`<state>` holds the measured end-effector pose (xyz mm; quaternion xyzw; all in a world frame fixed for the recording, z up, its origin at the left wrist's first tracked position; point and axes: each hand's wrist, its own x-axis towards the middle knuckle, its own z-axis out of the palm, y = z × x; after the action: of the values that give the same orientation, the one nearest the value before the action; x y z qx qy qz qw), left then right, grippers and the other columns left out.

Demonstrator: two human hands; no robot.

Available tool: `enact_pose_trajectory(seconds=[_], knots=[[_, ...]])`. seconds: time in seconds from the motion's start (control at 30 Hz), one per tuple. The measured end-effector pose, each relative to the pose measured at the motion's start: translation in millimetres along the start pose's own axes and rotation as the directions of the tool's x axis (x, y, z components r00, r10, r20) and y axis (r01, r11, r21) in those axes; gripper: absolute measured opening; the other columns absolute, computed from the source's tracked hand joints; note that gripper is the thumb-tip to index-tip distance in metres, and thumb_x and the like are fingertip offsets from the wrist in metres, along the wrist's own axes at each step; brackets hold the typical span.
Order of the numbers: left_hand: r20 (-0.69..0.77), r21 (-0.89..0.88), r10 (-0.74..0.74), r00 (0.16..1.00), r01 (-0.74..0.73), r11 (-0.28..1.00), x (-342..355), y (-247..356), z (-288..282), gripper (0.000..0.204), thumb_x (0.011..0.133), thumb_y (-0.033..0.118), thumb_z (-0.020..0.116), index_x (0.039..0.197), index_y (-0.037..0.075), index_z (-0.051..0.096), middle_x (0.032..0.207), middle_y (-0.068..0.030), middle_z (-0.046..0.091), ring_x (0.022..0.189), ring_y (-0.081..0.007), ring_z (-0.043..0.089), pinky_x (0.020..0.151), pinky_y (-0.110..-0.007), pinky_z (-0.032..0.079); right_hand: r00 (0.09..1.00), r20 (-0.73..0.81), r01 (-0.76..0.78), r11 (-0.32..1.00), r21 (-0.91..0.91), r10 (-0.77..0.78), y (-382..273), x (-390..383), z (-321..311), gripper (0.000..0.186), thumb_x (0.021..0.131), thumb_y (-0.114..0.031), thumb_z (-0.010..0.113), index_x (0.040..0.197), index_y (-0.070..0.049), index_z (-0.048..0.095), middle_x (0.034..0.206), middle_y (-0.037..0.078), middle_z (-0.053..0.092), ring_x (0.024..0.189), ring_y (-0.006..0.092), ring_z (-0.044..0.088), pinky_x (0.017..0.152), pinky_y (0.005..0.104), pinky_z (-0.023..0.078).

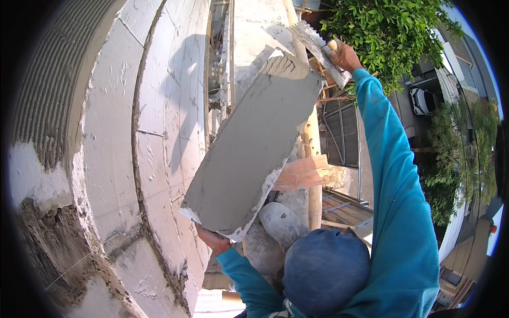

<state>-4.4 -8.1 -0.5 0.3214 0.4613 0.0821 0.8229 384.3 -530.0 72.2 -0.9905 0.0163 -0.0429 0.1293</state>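
A long white foam-like panel (273,180), its upper face covered with smooth grey mortar (254,138), lies slantwise in front of me. My left hand (213,239) grips its near end from below; some fingers are hidden under the panel. Mortar lies thicker and ridged at the far end. Beyond that end, my right hand (347,57) is closed around the light wooden handle (333,45) of a plastering trowel (318,45). Its long flat blade is crusted with mortar and stands just off the panel's far right corner.
On the left rises a wall of pale blocks (111,180) with mortar joints, and combed grey mortar (47,79) beyond it. A wooden pole (314,185) and a plank (302,172) are right of the panel. My shoe (281,225) and blue-clad knee (326,265) are close below. Leafy branches (392,32) hang at the far right.
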Motion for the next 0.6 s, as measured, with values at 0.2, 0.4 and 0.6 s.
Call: enact_pose_trajectory(seconds=[0.2,0.4,0.6], knots=[[0.032,-0.072,-0.006,0.999,0.009,0.997,-4.8,2.6,4.8,0.048,0.102,0.037,0.043,0.135,0.002,0.051,0.128,-0.0123,0.059,0.114,-0.028,0.061,0.095,-0.04,0.051,0.977,0.212,-0.06,0.968,0.245,0.007,-29.7,4.7,1.4,0.036,0.085,-0.027,0.064,0.111,-0.003,0.066,0.094,0.015,0.071,0.086,0.0295,0.066,0.079,0.0415,0.05],[0.086,-0.078,-0.002,0.996,0.009,0.997,-14.3,10.6,8.0,0.052,0.104,0.039,0.04,0.141,0.003,0.045,0.135,-0.0128,0.056,0.121,-0.0281,0.057,0.101,-0.043,0.048,0.955,0.29,0.004,0.983,0.185,-0.058,-53.5,-11.1,39.7,0.036,0.079,-0.023,0.067,0.109,-0.004,0.068,0.097,0.022,0.071,0.095,0.0379,0.069,0.084,0.0437,0.052],[0.168,-0.094,0.142,0.976,-0.128,0.987,-31.7,22.7,19.9,0.057,0.104,0.04,0.038,0.145,0.0,0.039,0.14,-0.0154,0.052,0.127,-0.0283,0.052,0.108,-0.041,0.04,0.92,0.349,0.102,0.969,0.224,-0.177,-112.7,-76.6,36.2,0.031,0.079,-0.019,0.069,0.102,0.003,0.066,0.088,0.024,0.07,0.085,0.0377,0.069,0.075,0.0454,0.052]])
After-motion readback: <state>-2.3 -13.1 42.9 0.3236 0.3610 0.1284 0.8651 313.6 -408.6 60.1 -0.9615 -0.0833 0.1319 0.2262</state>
